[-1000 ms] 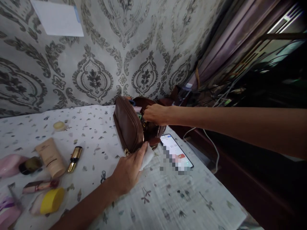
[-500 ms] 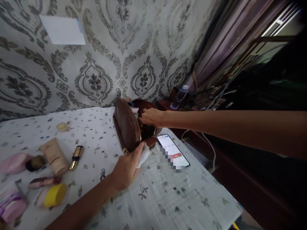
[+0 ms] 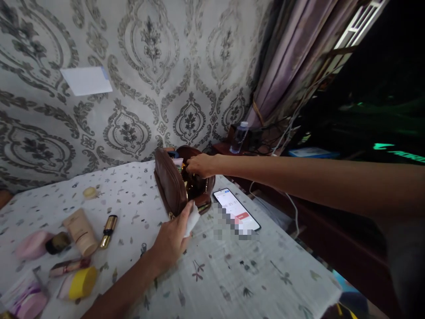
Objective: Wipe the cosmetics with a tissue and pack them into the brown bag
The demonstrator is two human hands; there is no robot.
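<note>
A brown zip-up cosmetic bag (image 3: 170, 184) lies open on the patterned cloth, with a pale item and something shiny gold showing inside. Over its opening, my right hand (image 3: 201, 165) reaches in with curled fingers; whatever they grip is hidden. My left hand (image 3: 172, 232) is closed around a crumpled white tissue (image 3: 191, 220) at the bag's front edge, beside the zip pull. To the right of the tissue a phone (image 3: 241, 216) lies face up with a timer on its lit screen.
Left on the cloth lie a beige tube (image 3: 80, 231), a gold-and-black lipstick (image 3: 109, 231), a pink sponge (image 3: 34, 244), a yellow-capped item (image 3: 82, 283) and a small yellowish round piece (image 3: 89, 192). A water bottle (image 3: 239, 138) stands behind, near cables. The table edge drops off at right.
The view has tilted up and shifted slightly. My right hand stays at the bag's opening, and my left hand still holds the tissue by the bag's front.
</note>
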